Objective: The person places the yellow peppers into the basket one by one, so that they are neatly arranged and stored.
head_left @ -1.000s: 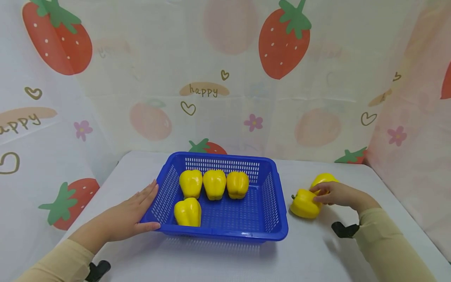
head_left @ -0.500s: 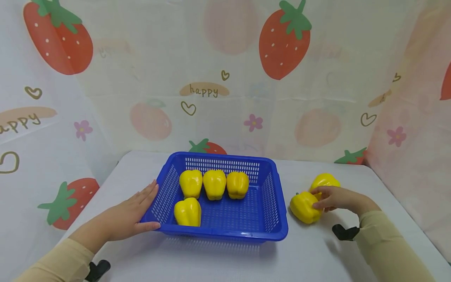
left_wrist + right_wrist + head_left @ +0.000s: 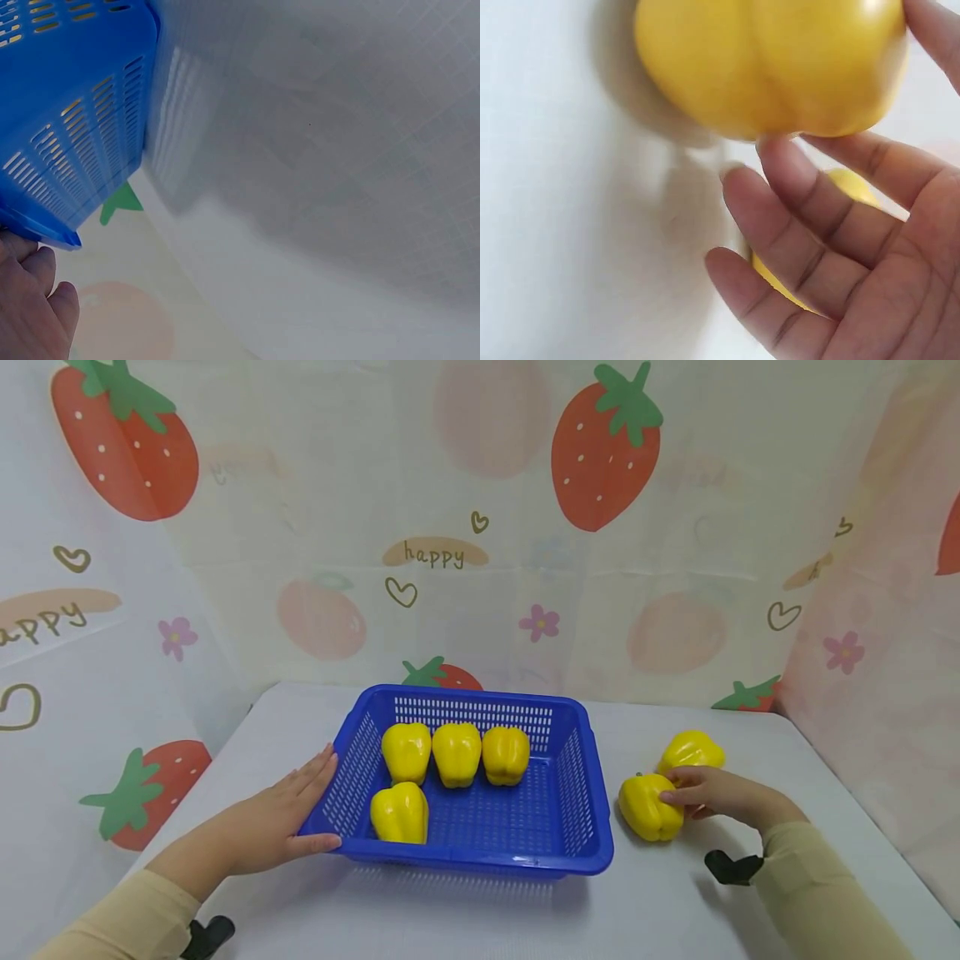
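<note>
My left hand (image 3: 270,822) lies along the left end of a blue plastic basket (image 3: 480,860), thumb at its front corner and fingers stretched up the side. In the left wrist view, fingers (image 3: 34,292) touch the basket's rim. Right of the basket, a yellow bell pepper (image 3: 651,810) lies on the table, stem pointing back. My right hand (image 3: 723,793) touches this pepper's right side. In the right wrist view, thumb and fingertips meet the bell pepper (image 3: 772,60), while the other fingers stay spread and loosely extended. A second bell pepper (image 3: 692,750) lies just behind, partly covered by the hand.
Inside the basket, three yellow bell peppers (image 3: 457,755) stand in a back row, with another bell pepper (image 3: 400,812) at front left. A white cloth covers the table (image 3: 420,918). Strawberry-printed curtains (image 3: 495,477) enclose the back and sides.
The pepper under my right hand has turned, its stem swinging from the left toward the back. My right hand has come slightly nearer. Left hand and basket have stayed put.
</note>
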Demonstrator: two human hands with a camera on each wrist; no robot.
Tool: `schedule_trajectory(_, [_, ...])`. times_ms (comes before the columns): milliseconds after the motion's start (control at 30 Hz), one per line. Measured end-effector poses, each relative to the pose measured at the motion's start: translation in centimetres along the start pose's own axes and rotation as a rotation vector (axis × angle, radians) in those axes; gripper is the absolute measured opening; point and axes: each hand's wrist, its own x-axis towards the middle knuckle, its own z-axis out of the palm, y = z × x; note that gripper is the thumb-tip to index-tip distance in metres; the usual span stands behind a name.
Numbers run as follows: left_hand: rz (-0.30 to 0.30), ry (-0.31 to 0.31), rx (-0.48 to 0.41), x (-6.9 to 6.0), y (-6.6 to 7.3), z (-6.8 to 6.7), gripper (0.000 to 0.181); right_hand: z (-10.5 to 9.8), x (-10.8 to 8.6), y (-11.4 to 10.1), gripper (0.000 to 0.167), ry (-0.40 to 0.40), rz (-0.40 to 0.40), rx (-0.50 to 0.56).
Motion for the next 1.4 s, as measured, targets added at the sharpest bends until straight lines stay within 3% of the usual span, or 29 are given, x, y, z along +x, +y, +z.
schedule_trajectory(267, [0.0,0.001,-0.001,0.0,-0.1,0.2,0.103,0.5,0.0,0.7,0.047,-0.042,-0.041,0.093])
schedule_trajectory(467, [-0.003,0.014,-0.004,0.0,-0.1,0.2,0.103,0.7,-0.1,0.5,0.051,-0.032,-0.054,0.083])
schedule_trajectory(700, [-0.004,0.006,-0.009,-0.1,0.0,0.0,0.103,0.8,-0.2,0.3,0.053,-0.064,-0.128,0.091])
schedule_trajectory(1400, [-0.016,0.005,-0.006,0.2,-0.4,0.4,0.104,1.6,-0.1,0.0,0.045,-0.002,-0.132,0.119])
